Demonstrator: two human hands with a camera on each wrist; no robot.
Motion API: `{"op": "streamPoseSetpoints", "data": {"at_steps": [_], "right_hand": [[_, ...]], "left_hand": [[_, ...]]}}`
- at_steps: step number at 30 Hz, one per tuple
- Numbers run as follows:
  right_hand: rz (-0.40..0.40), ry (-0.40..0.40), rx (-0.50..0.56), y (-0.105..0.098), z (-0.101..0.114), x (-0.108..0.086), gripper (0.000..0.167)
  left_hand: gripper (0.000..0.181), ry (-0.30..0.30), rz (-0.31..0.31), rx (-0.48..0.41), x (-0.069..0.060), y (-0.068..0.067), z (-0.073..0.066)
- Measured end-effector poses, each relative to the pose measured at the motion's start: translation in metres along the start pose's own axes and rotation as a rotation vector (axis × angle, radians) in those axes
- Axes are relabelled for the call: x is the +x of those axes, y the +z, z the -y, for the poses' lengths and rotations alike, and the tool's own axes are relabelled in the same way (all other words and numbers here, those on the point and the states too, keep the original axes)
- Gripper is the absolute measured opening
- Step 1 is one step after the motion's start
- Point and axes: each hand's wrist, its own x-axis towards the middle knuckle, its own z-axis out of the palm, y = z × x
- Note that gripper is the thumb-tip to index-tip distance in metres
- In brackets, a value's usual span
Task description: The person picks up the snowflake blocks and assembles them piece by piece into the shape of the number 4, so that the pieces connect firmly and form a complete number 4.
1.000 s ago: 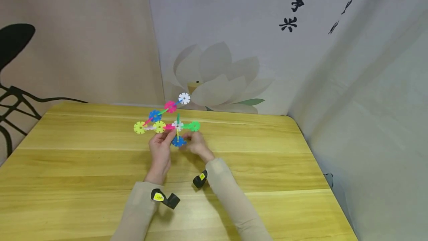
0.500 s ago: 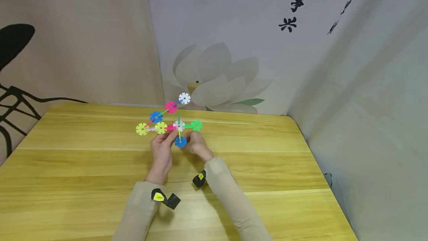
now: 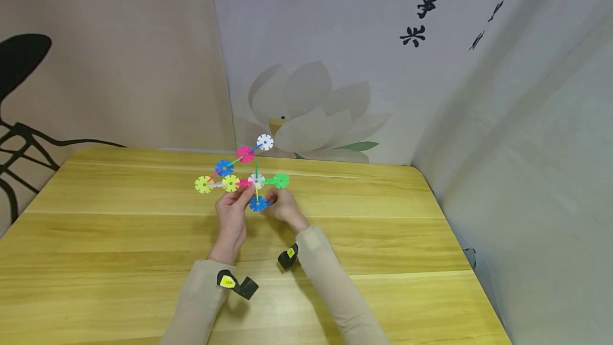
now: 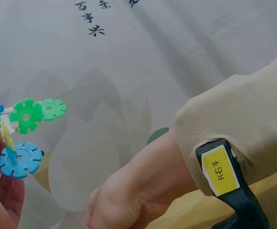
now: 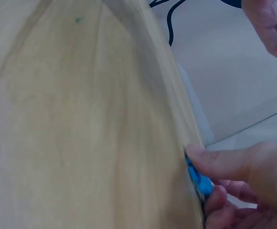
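Notched plastic discs are joined edge to edge into a branching chain held above the table. My left hand (image 3: 231, 221) pinches it near the white disc (image 3: 256, 180) in the middle. From there run a green disc (image 3: 281, 180) to the right, a yellow disc (image 3: 231, 183) to the left and a blue disc (image 3: 258, 203) below. Another arm climbs past a pink disc (image 3: 245, 154) to a white end disc (image 3: 265, 142). Beside the lower blue disc, my right hand (image 3: 286, 210) pinches a small blue piece (image 5: 200, 181) between thumb and finger; most of that piece is hidden.
Both hands are over a wooden table (image 3: 383, 254). A curtain (image 3: 325, 25) with a printed flower and characters hangs behind it, and a black chair (image 3: 21, 132) is pictured or stands at the left. Wrist straps with cameras (image 3: 247, 287) sit on both sleeves.
The disc chain has shifted slightly to the right. A blue edge between the lower blue disc and my right hand, hidden half a second ago, shows again as that hand draws slightly right.
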Motion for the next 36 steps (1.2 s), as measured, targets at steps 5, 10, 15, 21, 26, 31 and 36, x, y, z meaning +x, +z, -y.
{"op": "streamPoseSetpoints", "data": {"at_steps": [5,10,15,21,26,31,36], "right_hand": [[-0.015,0.045,0.098,-0.003,-0.005,-0.001,0.018],[-0.014,0.066,0.19,-0.01,-0.008,-0.006,0.012],[-0.046,0.058,0.306,-0.028,-0.01,-0.012,0.009],[-0.114,-0.005,0.353,-0.063,-0.007,-0.018,0.009],[-0.188,-0.087,0.37,-0.091,0.006,-0.027,0.012],[-0.289,-0.185,0.478,-0.107,0.023,-0.035,0.015],[-0.331,-0.36,0.565,-0.11,0.04,-0.04,0.017]], "left_hand": [[0.015,-0.01,-0.017,0.061,0.0,0.0,-0.001],[0.023,-0.01,-0.023,0.09,0.001,0.001,-0.001],[0.031,-0.001,-0.015,0.106,0.0,0.001,0.0],[0.026,-0.011,0.016,0.142,-0.001,0.001,0.0],[0.024,-0.002,0.047,0.18,-0.002,0.0,0.002],[0.025,0.007,0.067,0.215,-0.004,0.001,0.003],[0.025,0.019,0.106,0.225,-0.007,0.002,0.005]]}}
